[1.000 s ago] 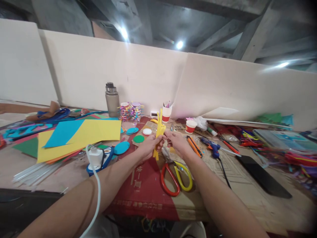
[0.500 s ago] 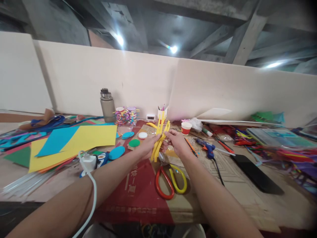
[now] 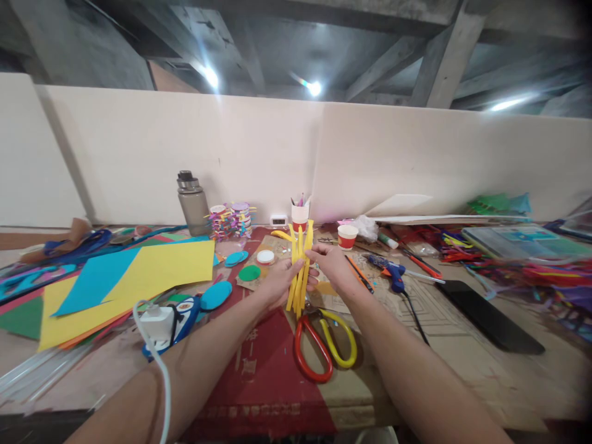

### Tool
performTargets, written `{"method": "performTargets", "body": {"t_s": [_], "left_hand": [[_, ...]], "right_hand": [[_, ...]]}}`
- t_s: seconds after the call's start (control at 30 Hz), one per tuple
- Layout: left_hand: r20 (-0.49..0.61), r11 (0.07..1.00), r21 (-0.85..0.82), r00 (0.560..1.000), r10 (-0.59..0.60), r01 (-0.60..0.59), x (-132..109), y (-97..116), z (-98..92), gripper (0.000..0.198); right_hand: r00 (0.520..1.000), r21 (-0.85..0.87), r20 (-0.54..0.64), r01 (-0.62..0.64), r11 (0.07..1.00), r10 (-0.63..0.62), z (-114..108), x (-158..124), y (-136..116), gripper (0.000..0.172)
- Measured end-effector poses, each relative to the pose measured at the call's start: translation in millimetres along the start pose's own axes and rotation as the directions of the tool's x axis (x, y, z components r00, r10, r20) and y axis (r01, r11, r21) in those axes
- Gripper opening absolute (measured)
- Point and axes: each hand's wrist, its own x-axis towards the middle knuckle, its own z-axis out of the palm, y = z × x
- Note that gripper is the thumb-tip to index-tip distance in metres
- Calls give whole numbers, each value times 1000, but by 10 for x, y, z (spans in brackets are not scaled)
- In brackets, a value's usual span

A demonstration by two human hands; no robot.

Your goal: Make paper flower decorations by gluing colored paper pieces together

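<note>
Several long yellow strips (image 3: 300, 280) stand nearly upright in a loose bundle over the middle of the table. My left hand (image 3: 283, 280) is closed around the bundle from the left, its thumb across the strips. From the right, my right hand (image 3: 327, 259) pinches the strips with its fingertips, near the upper half. Just below the bundle lie scissors (image 3: 314, 345) with one red and one yellow handle; the strips hide part of their blades. Behind the strips stands a white-and-red cup (image 3: 300, 214) with pens in it.
Yellow and blue sheets (image 3: 171, 262) spread at the left, beside a plug with a white cable (image 3: 155, 324). A grey bottle (image 3: 192, 206) stands at the back. To the right lie a blue glue gun (image 3: 393, 274), a black phone (image 3: 488, 316) and a paper cup (image 3: 346, 236).
The strips now stand straighter and closer together, where before some leaned to the right. Both hands stay on them. The whole view has shifted slightly.
</note>
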Motion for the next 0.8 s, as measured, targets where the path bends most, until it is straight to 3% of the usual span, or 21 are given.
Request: {"method": "performTargets", "body": {"t_s": [0.13, 0.27, 0.47, 0.67, 0.8], "left_hand": [[-31, 1000, 15, 999, -8, 9, -28, 5, -7, 16], [-79, 999, -16, 996, -40, 39, -35, 30, -1, 14], [-161, 998, -58, 986, -44, 35, -17, 45, -3, 13], [-92, 999, 2, 995, -32, 32, -23, -9, -2, 12], [-71, 998, 36, 996, -46, 48, -33, -32, -16, 15]], "right_hand": [[1000, -32, 20, 14, 999, -13, 5, -10, -13, 30], [999, -35, -50, 21, 999, -23, 3, -11, -17, 32], [999, 190, -6, -30, 981, 31, 26, -21, -67, 31], [991, 171, 49, -130, 977, 123, 28, -25, -75, 42], [983, 154, 87, -175, 973, 163, 5, -41, -82, 37]]}}
